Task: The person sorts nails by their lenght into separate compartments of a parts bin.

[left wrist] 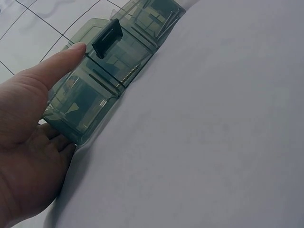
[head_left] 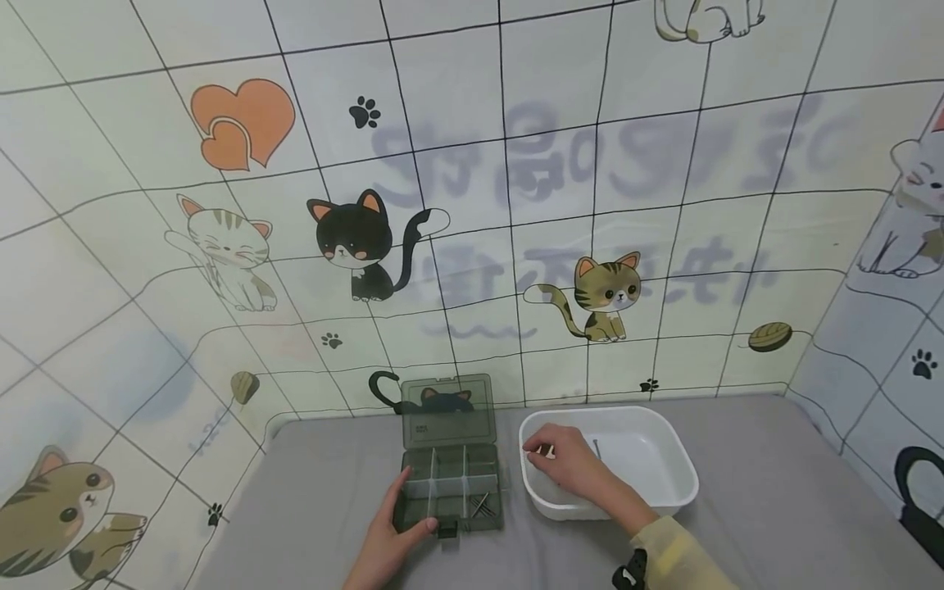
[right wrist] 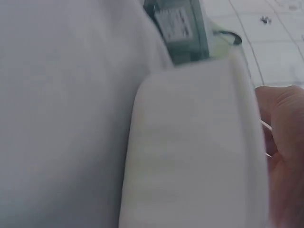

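Note:
A green see-through compartment box (head_left: 447, 459) stands with its lid (head_left: 448, 414) raised at the back. My left hand (head_left: 388, 528) grips its front left corner, thumb on the front wall beside the dark latch (left wrist: 107, 39), fingers along the left side. Several screws (head_left: 483, 506) lie in the front right compartment; a threaded screw (left wrist: 128, 76) shows in the one beside it. My right hand (head_left: 571, 463) is over the left part of a white tub (head_left: 682, 483), fingers bent toward the thumb. Whether it pinches anything I cannot tell. One screw (head_left: 596, 448) shows in the tub.
Grey cloth (head_left: 760, 475) covers the table under the box and tub. A wall covering (head_left: 472, 352) with cats and grid lines rises right behind them. The tub's raised rim (right wrist: 244, 95) stands between the right wrist camera and the hand (right wrist: 287, 142).

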`<state>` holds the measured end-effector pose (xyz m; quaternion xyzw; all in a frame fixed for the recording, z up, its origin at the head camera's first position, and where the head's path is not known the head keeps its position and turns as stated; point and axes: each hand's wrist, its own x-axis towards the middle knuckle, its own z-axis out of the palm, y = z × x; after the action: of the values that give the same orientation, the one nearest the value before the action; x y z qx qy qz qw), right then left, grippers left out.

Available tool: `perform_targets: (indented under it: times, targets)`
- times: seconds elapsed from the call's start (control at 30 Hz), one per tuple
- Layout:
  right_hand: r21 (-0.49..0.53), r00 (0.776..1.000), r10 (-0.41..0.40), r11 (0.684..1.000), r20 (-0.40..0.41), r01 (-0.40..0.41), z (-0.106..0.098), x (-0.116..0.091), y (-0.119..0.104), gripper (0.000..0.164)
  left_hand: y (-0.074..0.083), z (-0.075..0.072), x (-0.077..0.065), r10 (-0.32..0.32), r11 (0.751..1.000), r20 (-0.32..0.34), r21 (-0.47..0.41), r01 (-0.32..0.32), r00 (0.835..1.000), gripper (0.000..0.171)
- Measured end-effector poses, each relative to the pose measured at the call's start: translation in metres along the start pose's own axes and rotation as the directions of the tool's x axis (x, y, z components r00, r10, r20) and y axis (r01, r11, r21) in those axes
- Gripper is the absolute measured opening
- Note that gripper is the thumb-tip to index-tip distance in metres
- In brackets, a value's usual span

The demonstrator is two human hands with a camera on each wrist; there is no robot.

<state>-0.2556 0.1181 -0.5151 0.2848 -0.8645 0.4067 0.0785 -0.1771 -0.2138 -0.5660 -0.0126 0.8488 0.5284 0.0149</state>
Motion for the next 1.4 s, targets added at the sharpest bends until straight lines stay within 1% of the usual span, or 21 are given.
perform_targets:
  times: [0.1,0.3,0.5,0.67,0.87,1.03,1.17,1.27,1.4]
  targets:
    - [-0.045,1.0,0.03,0.999,-0.002,-0.03,-0.007,-0.003,0.011,0.011,0.0,0.0,0.0,-0.005,1.0,0.002,0.004,0.005,1.0,0.091]
    - [-0.099,0.995,0.094,0.991,0.02,-0.091,-0.023,-0.012,0.03,0.016,0.002,-0.001,-0.001,-0.02,1.0,0.013,0.002,0.02,1.0,0.092]
    - [-0.147,0.982,0.184,0.973,0.033,-0.177,-0.04,-0.021,0.041,0.021,0.001,-0.001,-0.001,-0.028,1.0,0.013,0.002,0.028,1.0,0.092]
    - [-0.166,0.977,0.209,0.966,0.047,-0.199,-0.048,-0.026,0.052,0.022,0.0,-0.001,-0.001,-0.019,1.0,0.011,0.008,0.019,1.0,0.092]
    - [-0.212,0.973,0.221,0.956,0.071,-0.201,-0.054,-0.03,0.067,0.026,0.0,-0.001,0.0,-0.021,1.0,0.014,0.008,0.021,1.0,0.092]
    - [-0.237,0.981,0.166,0.962,0.103,-0.138,-0.056,-0.031,0.076,0.03,-0.001,0.0,0.0,-0.024,1.0,0.011,0.009,0.024,1.0,0.092]
    - [-0.257,0.981,0.141,0.961,0.133,-0.103,-0.058,-0.03,0.075,0.033,-0.001,0.0,0.0,-0.009,1.0,0.01,-0.001,0.009,1.0,0.092]
    - [-0.266,0.978,0.157,0.957,0.134,-0.117,-0.058,-0.03,0.075,0.032,-0.002,0.001,-0.001,-0.004,1.0,0.012,-0.011,0.004,1.0,0.091]
    - [-0.288,0.98,0.159,0.95,0.121,-0.118,-0.058,-0.027,0.081,0.028,-0.001,0.0,0.0,-0.013,1.0,0.012,-0.022,0.013,1.0,0.091]
